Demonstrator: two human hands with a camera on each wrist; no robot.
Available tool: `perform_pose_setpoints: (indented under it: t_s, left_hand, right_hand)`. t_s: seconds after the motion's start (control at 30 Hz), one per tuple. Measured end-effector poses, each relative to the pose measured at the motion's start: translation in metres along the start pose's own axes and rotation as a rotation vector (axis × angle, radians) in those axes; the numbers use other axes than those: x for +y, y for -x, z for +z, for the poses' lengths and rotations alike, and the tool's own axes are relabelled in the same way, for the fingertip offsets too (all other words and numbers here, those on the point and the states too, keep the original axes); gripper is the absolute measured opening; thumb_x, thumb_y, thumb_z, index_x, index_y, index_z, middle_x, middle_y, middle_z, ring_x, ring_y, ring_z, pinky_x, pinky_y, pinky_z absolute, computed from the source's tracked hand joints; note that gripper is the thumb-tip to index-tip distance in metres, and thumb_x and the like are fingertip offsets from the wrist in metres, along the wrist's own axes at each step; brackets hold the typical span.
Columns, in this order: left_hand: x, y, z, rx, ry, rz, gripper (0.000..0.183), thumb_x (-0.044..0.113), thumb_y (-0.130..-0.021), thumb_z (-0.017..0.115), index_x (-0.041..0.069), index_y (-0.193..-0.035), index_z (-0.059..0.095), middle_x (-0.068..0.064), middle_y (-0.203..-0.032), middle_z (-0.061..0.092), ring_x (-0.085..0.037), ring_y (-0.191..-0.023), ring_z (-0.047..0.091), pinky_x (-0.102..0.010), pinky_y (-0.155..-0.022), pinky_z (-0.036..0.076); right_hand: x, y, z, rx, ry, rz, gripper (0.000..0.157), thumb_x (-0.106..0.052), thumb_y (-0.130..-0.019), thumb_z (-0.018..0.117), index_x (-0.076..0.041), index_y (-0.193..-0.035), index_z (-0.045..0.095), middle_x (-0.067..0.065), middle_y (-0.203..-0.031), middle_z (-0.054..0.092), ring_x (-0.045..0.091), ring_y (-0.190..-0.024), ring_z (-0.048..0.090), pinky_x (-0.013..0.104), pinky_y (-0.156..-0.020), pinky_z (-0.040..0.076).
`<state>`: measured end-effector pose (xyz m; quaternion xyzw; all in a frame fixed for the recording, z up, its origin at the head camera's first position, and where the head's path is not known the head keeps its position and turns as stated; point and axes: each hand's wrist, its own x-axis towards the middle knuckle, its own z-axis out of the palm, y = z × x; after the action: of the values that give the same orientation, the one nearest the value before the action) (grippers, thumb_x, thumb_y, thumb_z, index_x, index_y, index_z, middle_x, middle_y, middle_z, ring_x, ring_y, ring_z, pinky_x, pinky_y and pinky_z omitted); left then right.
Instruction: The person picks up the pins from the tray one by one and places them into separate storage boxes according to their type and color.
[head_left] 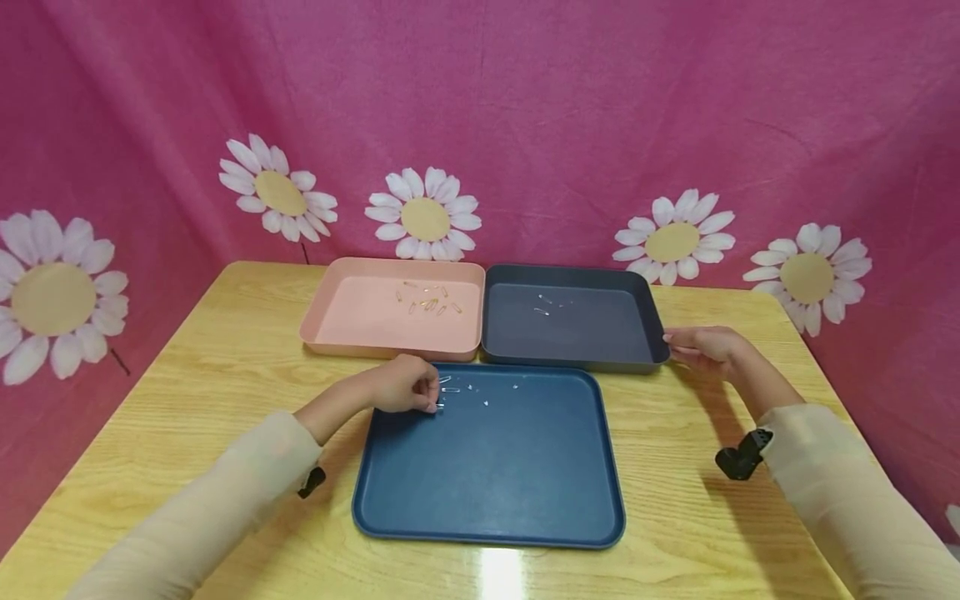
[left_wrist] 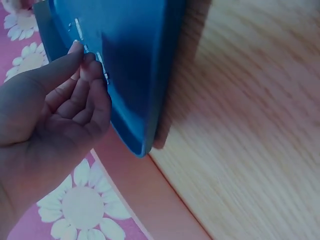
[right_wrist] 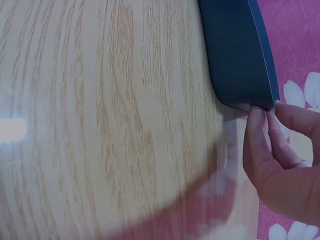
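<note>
My left hand (head_left: 405, 384) is over the far left corner of the blue tray (head_left: 491, 492). Its thumb and forefinger pinch a small silver safety pin (head_left: 440, 406), mostly hidden by the fingertips in the left wrist view. Close by lies another silver safety pin (head_left: 451, 390), along with several tiny pale pieces (head_left: 486, 403) too small to make out. At the right, my right hand (head_left: 703, 348) holds the right edge of the dark grey tray (head_left: 577, 364), thumb at the rim and fingers against the outer wall (right_wrist: 240, 60).
Behind the blue tray, a pink tray (head_left: 352, 312) stands against the dark grey one. Several gold safety pins (head_left: 429, 304) lie in the pink tray. A few silver pins (head_left: 542, 312) are in the grey tray. A flowered pink cloth (head_left: 525, 125) hangs behind the wooden table (head_left: 247, 333).
</note>
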<state>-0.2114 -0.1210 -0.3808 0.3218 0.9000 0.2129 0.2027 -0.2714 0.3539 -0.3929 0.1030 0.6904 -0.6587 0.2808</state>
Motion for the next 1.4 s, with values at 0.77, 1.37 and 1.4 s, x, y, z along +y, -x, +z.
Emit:
perform_pose_setpoints:
  t_s: [0.77, 1.37, 1.4]
  left_hand:
    - [0.011, -0.022, -0.015, 0.119, 0.172, 0.078, 0.008, 0.007, -0.086, 0.07, 0.004, -0.092, 0.074, -0.008, -0.083, 0.072, -0.008, -0.072, 0.06, -0.019, -0.071, 0.055]
    - [0.033, -0.05, -0.038, 0.154, 0.36, -0.076, 0.017, 0.012, -0.088, 0.066, 0.001, -0.099, 0.072, -0.017, -0.09, 0.071, -0.018, -0.076, 0.058, -0.022, -0.067, 0.049]
    - [0.034, -0.052, -0.04, 0.146, 0.376, -0.088, 0.018, 0.012, -0.089, 0.066, 0.0, -0.1, 0.072, -0.018, -0.091, 0.07, -0.019, -0.076, 0.058, -0.023, -0.068, 0.05]
  right_hand:
    - [-0.003, 0.006, 0.006, 0.067, 0.057, 0.043, 0.032, -0.013, -0.095, 0.057, -0.029, -0.072, 0.072, -0.015, -0.078, 0.069, -0.003, -0.078, 0.067, 0.018, -0.081, 0.056]
    - [-0.001, 0.004, 0.005, 0.041, 0.001, 0.022, 0.031, -0.01, -0.095, 0.057, -0.025, -0.071, 0.071, -0.013, -0.077, 0.069, -0.002, -0.076, 0.067, 0.018, -0.077, 0.057]
    - [-0.001, 0.004, 0.006, 0.041, 0.001, 0.02, 0.031, -0.01, -0.095, 0.057, -0.025, -0.071, 0.071, -0.013, -0.077, 0.069, -0.002, -0.076, 0.067, 0.018, -0.077, 0.057]
